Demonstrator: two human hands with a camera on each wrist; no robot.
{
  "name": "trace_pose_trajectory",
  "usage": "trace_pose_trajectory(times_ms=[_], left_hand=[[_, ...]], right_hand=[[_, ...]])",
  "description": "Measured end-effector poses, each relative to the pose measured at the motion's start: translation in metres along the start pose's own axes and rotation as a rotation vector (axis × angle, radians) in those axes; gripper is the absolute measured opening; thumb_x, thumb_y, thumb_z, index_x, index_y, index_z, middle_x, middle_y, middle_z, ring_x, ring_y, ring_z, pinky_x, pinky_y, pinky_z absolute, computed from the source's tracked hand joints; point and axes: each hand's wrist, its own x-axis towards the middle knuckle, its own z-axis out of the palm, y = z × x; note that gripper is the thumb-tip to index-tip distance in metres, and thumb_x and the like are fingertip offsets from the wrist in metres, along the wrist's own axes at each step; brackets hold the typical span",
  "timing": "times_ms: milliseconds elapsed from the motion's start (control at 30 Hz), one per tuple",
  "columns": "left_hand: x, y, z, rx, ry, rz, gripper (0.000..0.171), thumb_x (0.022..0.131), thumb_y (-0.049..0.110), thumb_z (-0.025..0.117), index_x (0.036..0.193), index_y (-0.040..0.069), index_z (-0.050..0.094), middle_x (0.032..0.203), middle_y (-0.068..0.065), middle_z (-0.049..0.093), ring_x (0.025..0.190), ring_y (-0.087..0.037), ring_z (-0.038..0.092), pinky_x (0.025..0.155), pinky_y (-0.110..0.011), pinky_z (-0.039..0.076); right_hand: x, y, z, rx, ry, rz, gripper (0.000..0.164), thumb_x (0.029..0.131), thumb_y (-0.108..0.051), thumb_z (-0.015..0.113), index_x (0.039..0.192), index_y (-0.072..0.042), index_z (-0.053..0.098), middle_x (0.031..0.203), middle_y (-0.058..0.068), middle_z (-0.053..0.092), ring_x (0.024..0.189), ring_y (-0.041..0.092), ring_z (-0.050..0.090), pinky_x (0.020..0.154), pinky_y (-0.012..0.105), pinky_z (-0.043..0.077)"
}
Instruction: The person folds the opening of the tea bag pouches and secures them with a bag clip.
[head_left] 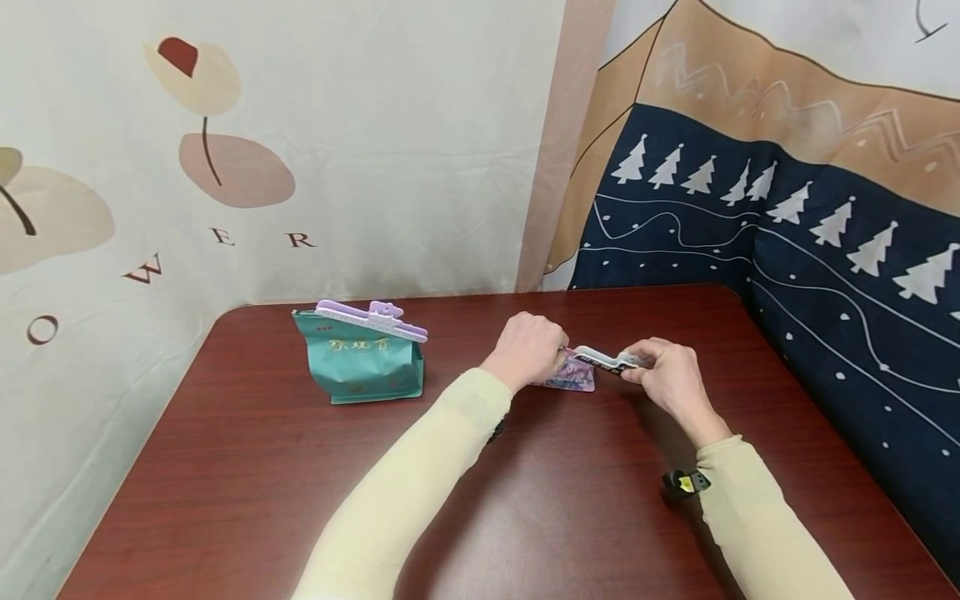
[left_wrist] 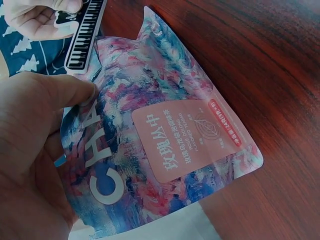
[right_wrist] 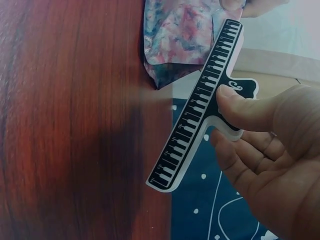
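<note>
My left hand (head_left: 528, 350) grips the top edge of a pink and blue tea pouch (left_wrist: 165, 145), thumb on its printed front. The pouch stands on the table and leans, its lower part visible past the hand in the head view. In my right hand (head_left: 670, 375) is a bag clip (right_wrist: 197, 110) with a black and white piano-key pattern, pinched at its handle between thumb and fingers. One end of the clip overlaps the pouch's top edge beside the left fingers in both wrist views; its other end sticks out past the pouch.
A green pouch (head_left: 363, 358) stands upright at the back left of the brown table (head_left: 247, 467), with a purple clip (head_left: 372, 320) across its top. Behind the table hangs a pale printed cloth (head_left: 405, 167); a navy cloth with white trees (head_left: 825, 267) borders the right side.
</note>
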Motion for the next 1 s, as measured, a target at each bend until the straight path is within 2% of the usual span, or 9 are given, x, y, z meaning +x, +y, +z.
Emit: trace_pose_trajectory(times_ms=[167, 467, 633, 800, 1000], left_hand=[[-0.001, 0.000, 0.001, -0.005, 0.000, 0.001, 0.019, 0.099, 0.030, 0.065, 0.101, 0.028, 0.084, 0.087, 0.009, 0.078, 0.074, -0.011, 0.067, 0.068, -0.028, 0.051], [0.001, -0.002, 0.002, -0.025, -0.047, -0.020, 0.017, 0.099, 0.036, 0.070, 0.103, 0.027, 0.083, 0.087, 0.009, 0.077, 0.073, -0.009, 0.062, 0.073, -0.027, 0.049], [0.001, -0.003, 0.002, -0.048, -0.057, -0.030, 0.016, 0.098, 0.037, 0.072, 0.102, 0.026, 0.083, 0.089, 0.009, 0.078, 0.078, -0.010, 0.064, 0.084, -0.030, 0.050], [-0.003, -0.007, 0.000, -0.079, -0.079, -0.048, 0.021, 0.095, 0.039, 0.074, 0.108, 0.024, 0.083, 0.095, 0.007, 0.079, 0.087, -0.015, 0.065, 0.097, -0.033, 0.048], [-0.007, -0.012, -0.003, -0.133, -0.083, -0.053, 0.021, 0.095, 0.031, 0.075, 0.113, 0.023, 0.082, 0.103, 0.004, 0.078, 0.090, -0.017, 0.065, 0.094, -0.034, 0.050]], right_hand=[[0.001, -0.003, 0.002, 0.009, -0.006, -0.003, 0.023, 0.076, 0.005, 0.086, 0.096, -0.004, 0.080, 0.093, 0.014, 0.075, 0.074, 0.026, 0.065, 0.061, 0.030, 0.046], [0.004, -0.008, 0.006, 0.026, 0.000, -0.012, 0.022, 0.076, 0.005, 0.087, 0.095, -0.005, 0.080, 0.090, 0.012, 0.075, 0.074, 0.026, 0.066, 0.063, 0.030, 0.047], [0.004, -0.009, 0.006, 0.026, 0.011, -0.019, 0.021, 0.076, 0.005, 0.087, 0.094, -0.004, 0.079, 0.089, 0.013, 0.075, 0.074, 0.027, 0.066, 0.066, 0.034, 0.048], [0.005, -0.010, 0.007, 0.034, 0.000, -0.011, 0.021, 0.076, 0.004, 0.087, 0.094, -0.004, 0.080, 0.089, 0.012, 0.074, 0.075, 0.027, 0.067, 0.066, 0.034, 0.048], [0.005, -0.008, 0.007, 0.030, 0.013, -0.007, 0.022, 0.076, 0.005, 0.087, 0.094, -0.005, 0.080, 0.090, 0.012, 0.074, 0.075, 0.027, 0.065, 0.064, 0.031, 0.047]])
